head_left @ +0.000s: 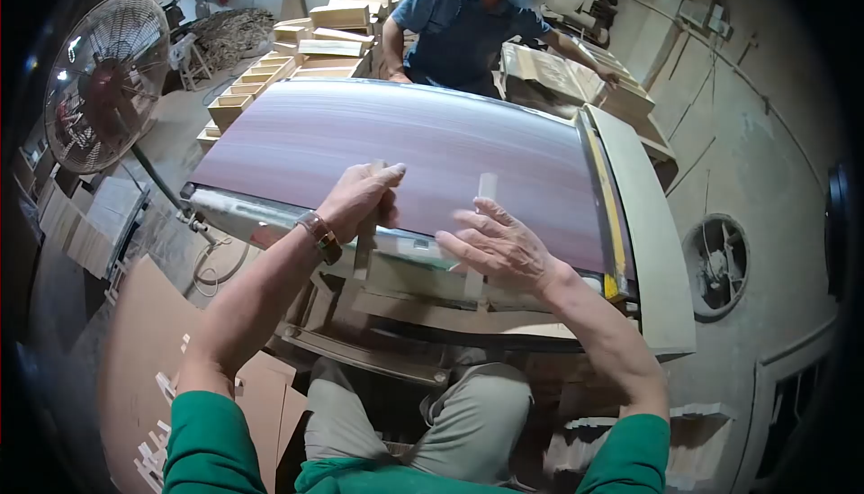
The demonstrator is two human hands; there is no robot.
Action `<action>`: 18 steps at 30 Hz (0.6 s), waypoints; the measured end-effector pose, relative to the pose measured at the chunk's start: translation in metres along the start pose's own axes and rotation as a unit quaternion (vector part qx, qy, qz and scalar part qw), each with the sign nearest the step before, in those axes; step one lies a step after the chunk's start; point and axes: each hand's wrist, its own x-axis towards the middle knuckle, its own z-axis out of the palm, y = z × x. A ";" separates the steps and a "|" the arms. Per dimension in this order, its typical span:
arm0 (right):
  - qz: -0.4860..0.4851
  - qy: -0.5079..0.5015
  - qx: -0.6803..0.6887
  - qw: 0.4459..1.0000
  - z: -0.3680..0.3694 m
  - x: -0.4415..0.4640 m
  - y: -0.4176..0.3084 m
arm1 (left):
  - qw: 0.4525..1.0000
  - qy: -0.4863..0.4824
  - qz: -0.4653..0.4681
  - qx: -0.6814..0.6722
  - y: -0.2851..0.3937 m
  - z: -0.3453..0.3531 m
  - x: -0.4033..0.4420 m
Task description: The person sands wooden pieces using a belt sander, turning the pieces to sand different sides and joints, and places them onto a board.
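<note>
My left hand (364, 199) is closed around a narrow wooden strip (363, 255), whose lower end sticks out below the fist over the near edge of the sanding belt. My right hand (499, 247), slightly blurred, is across a second pale wooden strip (487, 190). That strip shows above and below the fingers, partly over the belt; the hand hides its middle. Both hands are at the near side of the wide purplish sanding belt (405, 125).
Across the belt a person in a blue shirt (441, 26) reaches toward stacked wooden boxes (549, 71). A fan (108, 85) stands left. More wooden trays (252, 80) are at the back left. A yellow-edged board (643, 224) borders the belt's right end. White-tipped pieces (153, 453) lie lower left.
</note>
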 end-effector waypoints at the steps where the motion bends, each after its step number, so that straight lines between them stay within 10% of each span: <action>1: 0.009 -0.026 0.098 0.995 -0.003 -0.005 0.000 | 1.000 -0.003 -0.001 -0.001 -0.015 -0.002 0.015; 2: 0.032 0.065 0.138 0.988 -0.001 -0.004 0.001 | 0.978 0.004 0.157 0.136 -0.033 -0.005 0.034; 4: 0.168 0.129 0.236 0.948 0.002 -0.010 -0.005 | 0.994 0.032 0.089 0.051 -0.016 0.021 0.023; 9: 0.528 0.339 0.422 0.655 0.028 -0.014 0.026 | 0.961 -0.202 0.190 0.005 -0.015 0.051 0.039; 11: 0.515 0.364 0.426 0.648 0.034 -0.018 0.044 | 0.941 -0.145 0.300 0.063 -0.020 0.067 0.051; 18: 0.519 0.391 0.386 0.655 0.069 -0.036 0.081 | 0.965 0.076 0.250 0.033 -0.045 0.115 0.127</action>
